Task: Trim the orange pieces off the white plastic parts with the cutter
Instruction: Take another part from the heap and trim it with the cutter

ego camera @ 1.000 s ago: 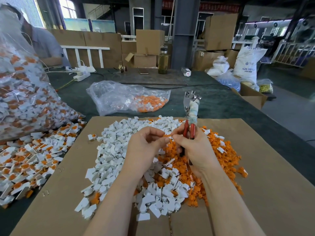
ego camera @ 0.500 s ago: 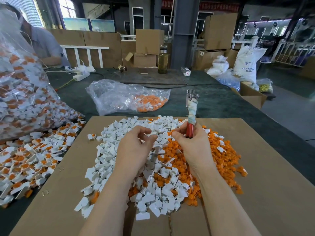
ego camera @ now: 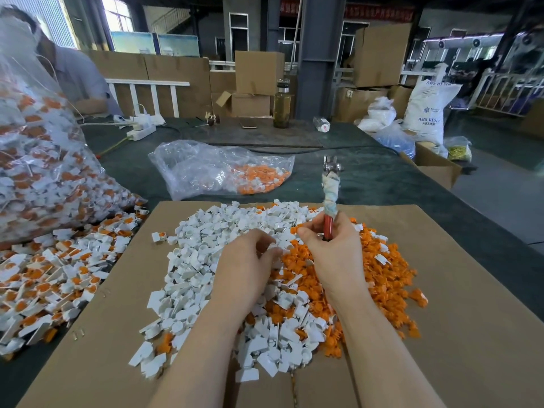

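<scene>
Fingers of the right hand (ego camera: 332,254) clench the cutter (ego camera: 330,195) upright; left hand (ego camera: 247,260) fingers curl into white parts (ego camera: 206,260).

Dark green table (ego camera: 368,184), cardboard sheet (ego camera: 471,304), clear bags (ego camera: 206,169), power strip (ego camera: 141,132)

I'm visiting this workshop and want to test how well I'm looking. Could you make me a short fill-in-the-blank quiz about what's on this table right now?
1. The cutter is held upright in the person's ____ hand.
2. The sorted piles lie on a flat sheet of ____.
3. On the sheet, the orange pieces lie to the ____ of the white plastic parts.
4. The clear bag beyond the sheet holds mostly ____ pieces.

Missing words: right; cardboard; right; orange
</scene>
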A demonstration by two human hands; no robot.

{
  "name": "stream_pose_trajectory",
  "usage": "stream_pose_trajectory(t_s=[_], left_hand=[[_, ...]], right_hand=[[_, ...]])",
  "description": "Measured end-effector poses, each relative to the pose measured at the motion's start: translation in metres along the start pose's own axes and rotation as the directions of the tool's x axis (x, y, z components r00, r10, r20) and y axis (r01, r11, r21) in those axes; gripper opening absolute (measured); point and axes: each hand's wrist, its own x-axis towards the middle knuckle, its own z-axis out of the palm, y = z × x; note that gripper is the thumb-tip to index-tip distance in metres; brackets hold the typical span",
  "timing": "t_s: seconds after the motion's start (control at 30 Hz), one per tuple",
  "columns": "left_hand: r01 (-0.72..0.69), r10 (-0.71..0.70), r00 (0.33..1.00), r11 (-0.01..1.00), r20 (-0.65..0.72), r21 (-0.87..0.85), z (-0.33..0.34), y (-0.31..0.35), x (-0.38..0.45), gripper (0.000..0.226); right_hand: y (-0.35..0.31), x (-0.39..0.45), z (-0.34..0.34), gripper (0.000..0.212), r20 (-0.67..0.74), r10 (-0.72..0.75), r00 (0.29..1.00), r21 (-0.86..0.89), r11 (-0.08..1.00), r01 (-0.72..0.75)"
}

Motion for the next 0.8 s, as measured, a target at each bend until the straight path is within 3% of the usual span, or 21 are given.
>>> stream_pose_trajectory(t_s=[0.17, 0.3, 0.4, 0.6, 0.67, 0.8], left_hand=[[0.102, -0.111, 0.994, 0.933, -0.005, -0.346, -0.002, 0.006, 0.002, 0.01], [0.189, -0.202, 0.978, 0.758, 0.05, -0.624, -0.002, 0.011, -0.001, 0.004], [0.22, -0.242, 0.968, 0.675, 0.07, -0.704, -0.001, 0.014, -0.002, 0.004], [0.27, -0.248, 0.957, 0.58, 0.149, -0.769, -0.004, 0.015, -0.001, 0.029], [0.283, -0.268, 0.949, 0.503, 0.164, -0.817, -0.006, 0.014, -0.001, 0.027], [0.261, -0.259, 0.954, 0.464, 0.151, -0.846, -0.008, 0.012, -0.001, 0.015]], right_hand=[[-0.001, -0.001, 0.001, 0.017, 0.005, -0.024, 1.0, 0.005, 1.0, 0.024], [-0.003, -0.002, 0.003, 0.018, 0.003, -0.022, 1.0, 0.009, 1.0, 0.022], [-0.005, -0.004, 0.004, 0.02, 0.012, -0.044, 0.999, 0.026, 0.999, 0.044], [-0.006, -0.006, 0.004, 0.022, 0.042, -0.062, 0.997, 0.047, 0.997, 0.061], [-0.006, -0.006, 0.005, 0.023, 0.055, -0.057, 0.997, 0.051, 0.997, 0.054], [-0.007, -0.006, 0.006, 0.024, 0.054, -0.051, 0.997, 0.054, 0.997, 0.048]])
